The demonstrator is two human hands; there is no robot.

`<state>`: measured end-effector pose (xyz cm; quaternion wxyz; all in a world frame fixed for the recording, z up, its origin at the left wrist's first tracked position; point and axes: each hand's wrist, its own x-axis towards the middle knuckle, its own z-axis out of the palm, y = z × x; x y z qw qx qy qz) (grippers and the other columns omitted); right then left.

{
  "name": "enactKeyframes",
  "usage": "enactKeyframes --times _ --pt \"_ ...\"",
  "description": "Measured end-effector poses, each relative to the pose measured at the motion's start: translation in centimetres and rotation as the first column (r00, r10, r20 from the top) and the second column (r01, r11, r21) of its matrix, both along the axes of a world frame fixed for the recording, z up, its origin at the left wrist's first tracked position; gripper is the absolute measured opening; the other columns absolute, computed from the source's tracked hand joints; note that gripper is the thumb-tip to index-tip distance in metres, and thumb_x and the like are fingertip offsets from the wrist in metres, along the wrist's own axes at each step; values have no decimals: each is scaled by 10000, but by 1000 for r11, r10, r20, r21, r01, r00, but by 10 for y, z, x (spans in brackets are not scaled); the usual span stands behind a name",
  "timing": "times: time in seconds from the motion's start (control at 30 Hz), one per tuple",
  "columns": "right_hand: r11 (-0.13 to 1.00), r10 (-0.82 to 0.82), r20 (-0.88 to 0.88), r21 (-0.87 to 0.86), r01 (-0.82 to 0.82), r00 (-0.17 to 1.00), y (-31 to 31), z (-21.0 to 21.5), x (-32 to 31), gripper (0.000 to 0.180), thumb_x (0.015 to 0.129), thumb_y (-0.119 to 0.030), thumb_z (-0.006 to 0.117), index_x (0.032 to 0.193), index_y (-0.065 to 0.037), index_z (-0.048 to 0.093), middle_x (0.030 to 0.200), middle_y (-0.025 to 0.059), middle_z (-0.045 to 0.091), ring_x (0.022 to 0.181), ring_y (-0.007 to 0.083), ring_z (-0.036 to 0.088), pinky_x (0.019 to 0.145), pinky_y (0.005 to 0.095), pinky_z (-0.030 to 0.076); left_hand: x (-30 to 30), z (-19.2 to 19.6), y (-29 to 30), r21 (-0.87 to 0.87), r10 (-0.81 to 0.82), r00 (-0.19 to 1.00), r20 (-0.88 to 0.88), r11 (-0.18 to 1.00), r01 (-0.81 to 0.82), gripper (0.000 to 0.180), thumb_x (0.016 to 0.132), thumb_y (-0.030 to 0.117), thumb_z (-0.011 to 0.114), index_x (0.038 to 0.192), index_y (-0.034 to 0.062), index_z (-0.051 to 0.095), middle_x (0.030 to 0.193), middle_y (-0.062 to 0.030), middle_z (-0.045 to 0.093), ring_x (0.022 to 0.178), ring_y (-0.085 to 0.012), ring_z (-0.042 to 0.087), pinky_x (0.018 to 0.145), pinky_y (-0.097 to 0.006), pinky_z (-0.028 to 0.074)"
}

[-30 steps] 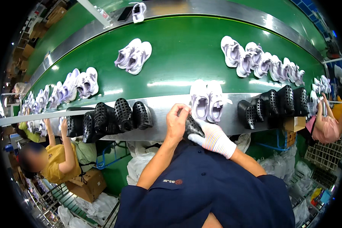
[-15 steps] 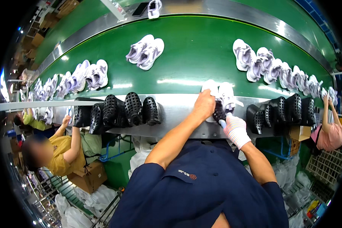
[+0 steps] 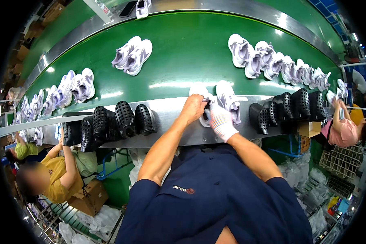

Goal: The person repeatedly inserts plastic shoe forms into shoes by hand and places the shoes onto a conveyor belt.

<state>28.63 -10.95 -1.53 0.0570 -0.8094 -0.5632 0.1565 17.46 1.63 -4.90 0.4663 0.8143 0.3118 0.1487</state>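
A pair of white sneakers with lilac lining stands before me at the metal edge, toes away. My left hand (image 3: 194, 106), bare, is closed with pinched fingers at the lacing of the left sneaker (image 3: 199, 88). Across its opening reaches my right hand (image 3: 222, 123) in a white striped glove, its fingers bent in at the same lacing and partly hidden. Just right of it is the other sneaker (image 3: 225, 92), a loose white lace end sticking out to the right; neither hand appears to hold it.
Black perforated boot-shaped forms (image 3: 125, 118) stand left along the metal ledge (image 3: 171, 122), more black forms (image 3: 286, 105) right. Sneaker pairs line the green surface (image 3: 183, 53), one pair (image 3: 134, 56) apart. A light bar (image 3: 36, 124) crosses at left. Co-workers (image 3: 65, 175) sit either side.
My right hand has moved from the sneaker's heel end up to its lacing. A black perforated piece seen at the shoe's opening no longer shows. The whole view has shifted.
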Motion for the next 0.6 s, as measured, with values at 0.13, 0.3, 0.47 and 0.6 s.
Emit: enactKeyframes --times 0.13,0.3,0.47,0.6 --pt "983 91 155 143 -114 984 -7 -20 -11 257 908 -141 614 1127 -10 586 887 169 688 826 367 701 683 474 562 3 2 4 52 -73 997 -15 996 74 205 892 151 671 888 -53 690 909 -271 671 918 -446 641 855 -498 511" --pt "999 37 0 -19 -37 999 8 1 -3 289 957 -250 601 1090 6 603 885 207 708 807 399 699 724 499 556 7 -6 10 48 -77 996 -44 996 79 194 922 165 667 954 -24 699 887 -251 689 873 -430 667 782 -471 525" --pt "975 -192 -121 -133 176 974 29 25 16 362 966 -354 630 1012 4 659 842 246 712 820 432 699 754 509 548 12 6 26 -77 -109 993 -53 992 104 226 903 201 693 954 -19 684 842 -227 685 787 -370 667 717 -457 510" --pt "972 -159 -116 -191 135 980 12 16 7 389 969 -361 633 1077 13 642 866 247 715 847 435 702 776 498 551 7 13 19 -126 -199 973 -116 975 184 238 883 197 684 948 -32 682 907 -269 687 897 -448 660 820 -491 521"
